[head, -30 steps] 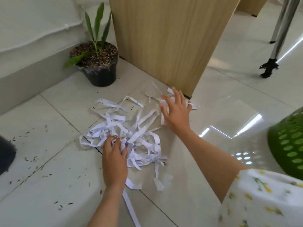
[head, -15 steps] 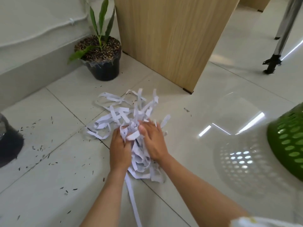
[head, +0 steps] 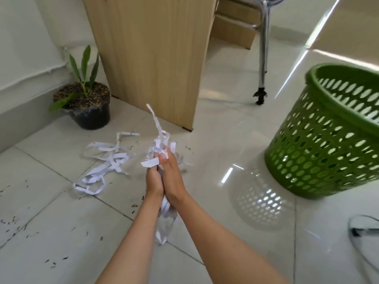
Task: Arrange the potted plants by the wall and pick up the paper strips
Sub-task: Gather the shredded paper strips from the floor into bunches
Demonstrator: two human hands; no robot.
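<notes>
You've got both hands, left hand [head: 154, 182] and right hand [head: 171, 177], fingers pressed around the paper strips [head: 159, 144] so none slip before the green basket [head: 326, 144].

left hand [head: 154, 182] | right hand [head: 174, 177] | palms pressed together, fingers [head: 164, 160] clamped | forearms converging

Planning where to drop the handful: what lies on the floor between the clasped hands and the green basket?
Head view: bare glossy tile between the hands and green basket, carrying only the basket's reflection.
</notes>
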